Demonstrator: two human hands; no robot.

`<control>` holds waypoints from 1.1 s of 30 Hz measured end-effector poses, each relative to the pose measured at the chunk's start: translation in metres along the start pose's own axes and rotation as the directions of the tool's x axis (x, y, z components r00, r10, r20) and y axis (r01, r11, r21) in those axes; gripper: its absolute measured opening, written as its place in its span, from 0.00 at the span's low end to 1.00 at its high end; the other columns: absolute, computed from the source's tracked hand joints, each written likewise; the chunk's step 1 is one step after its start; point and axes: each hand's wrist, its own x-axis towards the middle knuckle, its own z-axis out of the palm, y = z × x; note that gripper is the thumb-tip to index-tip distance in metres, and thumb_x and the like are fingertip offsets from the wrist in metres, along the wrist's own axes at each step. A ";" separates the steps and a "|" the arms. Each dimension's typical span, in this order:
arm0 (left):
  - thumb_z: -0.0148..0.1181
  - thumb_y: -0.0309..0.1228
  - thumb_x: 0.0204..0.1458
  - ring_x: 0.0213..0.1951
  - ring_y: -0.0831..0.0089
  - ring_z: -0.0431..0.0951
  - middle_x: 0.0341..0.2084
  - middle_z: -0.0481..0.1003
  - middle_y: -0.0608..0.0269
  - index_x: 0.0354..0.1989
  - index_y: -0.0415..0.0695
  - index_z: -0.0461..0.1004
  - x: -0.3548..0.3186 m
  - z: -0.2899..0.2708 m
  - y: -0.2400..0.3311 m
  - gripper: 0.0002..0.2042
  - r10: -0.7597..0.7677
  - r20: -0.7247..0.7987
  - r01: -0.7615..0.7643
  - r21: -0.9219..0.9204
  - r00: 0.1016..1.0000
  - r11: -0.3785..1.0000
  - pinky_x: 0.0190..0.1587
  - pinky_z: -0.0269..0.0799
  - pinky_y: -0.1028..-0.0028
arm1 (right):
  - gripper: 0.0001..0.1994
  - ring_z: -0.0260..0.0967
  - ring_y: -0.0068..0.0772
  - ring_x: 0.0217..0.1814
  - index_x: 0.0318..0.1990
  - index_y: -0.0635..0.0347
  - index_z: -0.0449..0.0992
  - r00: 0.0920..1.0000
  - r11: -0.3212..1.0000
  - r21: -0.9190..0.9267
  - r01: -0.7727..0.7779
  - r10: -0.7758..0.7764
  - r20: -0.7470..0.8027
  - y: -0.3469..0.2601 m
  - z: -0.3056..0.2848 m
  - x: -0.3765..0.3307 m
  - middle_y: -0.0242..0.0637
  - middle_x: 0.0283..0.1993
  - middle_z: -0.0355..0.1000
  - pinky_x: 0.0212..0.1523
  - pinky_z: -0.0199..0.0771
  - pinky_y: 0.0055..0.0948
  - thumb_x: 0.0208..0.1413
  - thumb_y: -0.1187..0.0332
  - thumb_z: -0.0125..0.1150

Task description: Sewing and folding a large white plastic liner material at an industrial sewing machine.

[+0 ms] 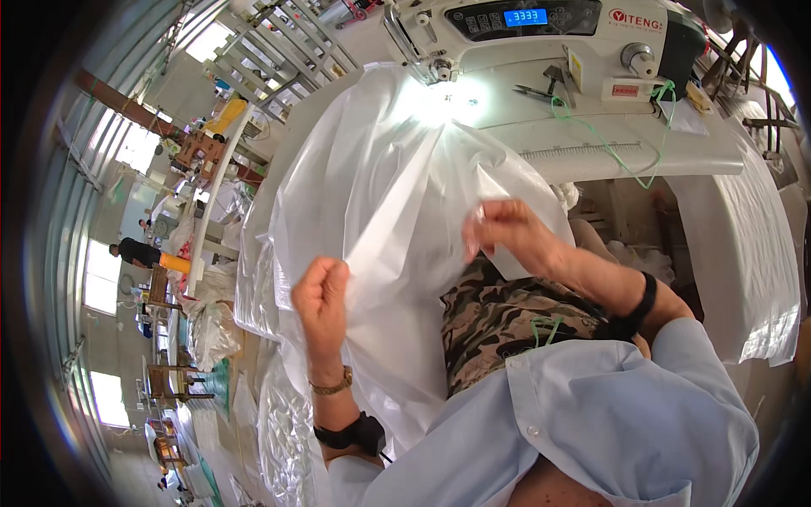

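A large sheet of thin white plastic-like material [384,203] spreads from beneath the sewing machine's needle area [443,84] over the table edge and down across my lap. My left hand [321,291] is closed on a folded edge of this sheet, which runs taut up toward the lit needle. To the right, my right hand [511,237] hovers over the sheet, its fingers bent and smeared by motion. Whether those fingers grip anything cannot be made out.
The white sewing machine [541,59] has a lit display. Small dark tools [545,83] and a green thread [591,139] lie on the table right of the needle. More white sheeting [748,262] hangs at the right. A person [135,252] stands far left among cluttered worktables.
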 end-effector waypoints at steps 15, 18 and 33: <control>0.59 0.21 0.50 0.21 0.62 0.70 0.20 0.69 0.56 0.30 0.37 0.72 -0.087 0.083 0.007 0.02 0.142 0.316 -0.227 0.252 0.938 0.941 0.23 0.64 0.69 | 0.13 0.69 0.51 0.23 0.28 0.63 0.66 0.898 0.497 -0.772 0.396 -0.033 0.439 0.015 0.020 -0.067 0.44 0.20 0.67 0.24 0.67 0.43 0.57 0.64 0.58; 0.56 0.20 0.53 0.20 0.71 0.72 0.22 0.73 0.60 0.33 0.36 0.74 -0.098 0.082 0.002 0.02 -0.079 0.345 0.028 0.151 0.935 0.988 0.23 0.64 0.74 | 0.12 0.71 0.47 0.23 0.28 0.62 0.67 0.884 0.420 -0.790 0.447 -0.073 0.461 0.013 0.029 -0.068 0.44 0.19 0.68 0.22 0.67 0.41 0.58 0.64 0.56; 0.48 0.34 0.64 0.18 0.84 0.60 0.15 0.64 0.69 0.36 0.38 0.68 -0.099 0.088 -0.020 0.11 -0.203 0.363 0.278 -0.167 0.909 0.946 0.20 0.57 0.81 | 0.08 0.69 0.39 0.17 0.30 0.57 0.71 0.796 0.453 -0.735 0.504 0.088 0.599 0.059 0.052 -0.059 0.34 0.18 0.68 0.17 0.69 0.38 0.55 0.64 0.58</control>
